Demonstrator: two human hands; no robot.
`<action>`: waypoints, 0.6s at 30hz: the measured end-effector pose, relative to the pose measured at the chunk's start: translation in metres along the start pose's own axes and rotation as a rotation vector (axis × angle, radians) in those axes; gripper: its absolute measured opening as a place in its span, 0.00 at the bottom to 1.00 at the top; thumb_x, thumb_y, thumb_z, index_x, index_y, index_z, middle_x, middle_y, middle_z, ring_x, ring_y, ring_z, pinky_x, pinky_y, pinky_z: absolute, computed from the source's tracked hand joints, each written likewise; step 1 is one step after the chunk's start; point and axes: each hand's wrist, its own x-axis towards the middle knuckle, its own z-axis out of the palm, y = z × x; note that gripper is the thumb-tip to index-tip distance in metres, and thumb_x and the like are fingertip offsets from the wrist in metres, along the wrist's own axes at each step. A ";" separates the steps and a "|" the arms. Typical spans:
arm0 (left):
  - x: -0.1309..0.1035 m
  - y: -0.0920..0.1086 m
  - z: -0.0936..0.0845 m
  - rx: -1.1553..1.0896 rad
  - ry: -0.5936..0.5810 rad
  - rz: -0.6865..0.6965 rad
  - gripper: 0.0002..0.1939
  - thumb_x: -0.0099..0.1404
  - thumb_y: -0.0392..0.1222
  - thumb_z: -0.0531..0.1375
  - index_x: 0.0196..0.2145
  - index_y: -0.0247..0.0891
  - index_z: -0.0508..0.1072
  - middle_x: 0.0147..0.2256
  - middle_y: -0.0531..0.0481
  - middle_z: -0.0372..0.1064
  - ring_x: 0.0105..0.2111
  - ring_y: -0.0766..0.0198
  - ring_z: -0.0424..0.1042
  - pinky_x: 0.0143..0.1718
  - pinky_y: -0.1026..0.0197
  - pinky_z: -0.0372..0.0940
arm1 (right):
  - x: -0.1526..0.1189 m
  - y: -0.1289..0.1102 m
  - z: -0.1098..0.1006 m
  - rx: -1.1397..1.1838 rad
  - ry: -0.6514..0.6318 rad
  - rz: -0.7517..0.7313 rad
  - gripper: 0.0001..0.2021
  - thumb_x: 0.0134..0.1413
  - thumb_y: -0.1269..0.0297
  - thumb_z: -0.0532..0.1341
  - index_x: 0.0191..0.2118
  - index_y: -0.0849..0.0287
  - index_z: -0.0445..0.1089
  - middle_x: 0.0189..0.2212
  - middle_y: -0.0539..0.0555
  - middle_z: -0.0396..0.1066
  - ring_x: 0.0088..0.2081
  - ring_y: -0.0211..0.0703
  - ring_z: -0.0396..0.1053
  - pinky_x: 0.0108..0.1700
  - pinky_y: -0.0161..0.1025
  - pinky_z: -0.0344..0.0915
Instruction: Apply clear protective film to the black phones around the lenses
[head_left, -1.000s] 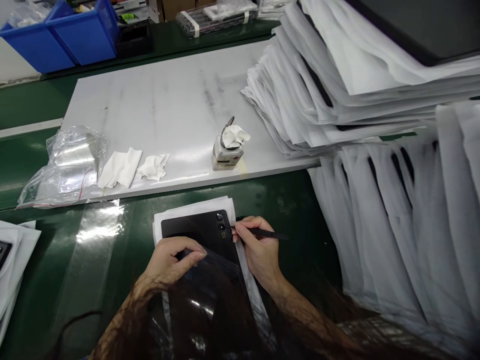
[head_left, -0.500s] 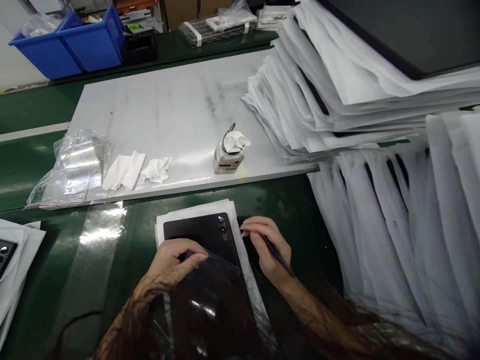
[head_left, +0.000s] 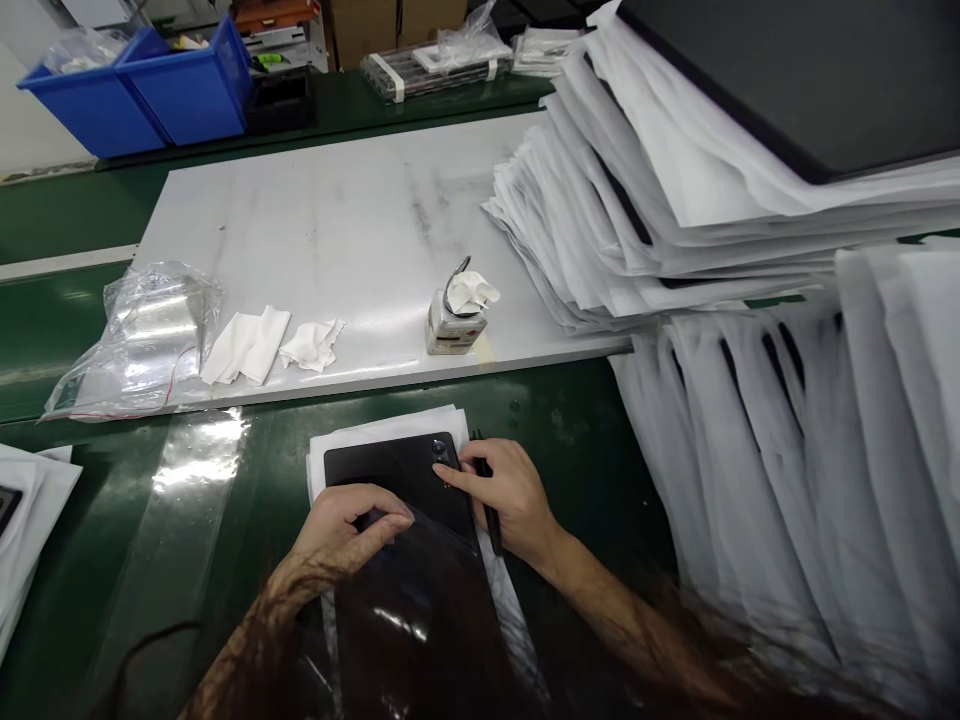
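On the white wrapping sheet before me lies the black tablet, back up, with clear film pinched above it by my left hand. My right hand holds black tweezers, its thumb at the camera lenses; I judge this lens-side work, calling next for a light, steady touch.

Blue bins, crumpled tissue on white board
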 end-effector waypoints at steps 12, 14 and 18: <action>0.001 -0.005 0.002 -0.020 -0.001 -0.020 0.04 0.57 0.40 0.63 0.27 0.43 0.78 0.26 0.52 0.79 0.23 0.59 0.77 0.24 0.66 0.70 | 0.017 0.013 0.001 -0.486 0.087 -0.001 0.19 0.83 0.75 0.65 0.65 0.54 0.92 0.49 0.59 0.88 0.50 0.54 0.82 0.52 0.47 0.74; 0.004 -0.005 -0.001 -0.024 -0.019 -0.011 0.05 0.58 0.41 0.62 0.27 0.43 0.78 0.25 0.52 0.79 0.22 0.59 0.76 0.23 0.66 0.69 | 0.031 0.014 0.004 -0.485 0.106 0.040 0.12 0.84 0.69 0.68 0.60 0.57 0.91 0.47 0.59 0.88 0.49 0.55 0.82 0.51 0.48 0.74; 0.022 0.000 -0.014 0.032 0.008 0.028 0.04 0.56 0.42 0.63 0.26 0.44 0.78 0.34 0.50 0.78 0.38 0.53 0.75 0.42 0.59 0.66 | 0.045 0.006 0.008 -0.431 0.130 0.060 0.13 0.83 0.69 0.69 0.43 0.51 0.90 0.40 0.55 0.86 0.42 0.52 0.79 0.47 0.48 0.70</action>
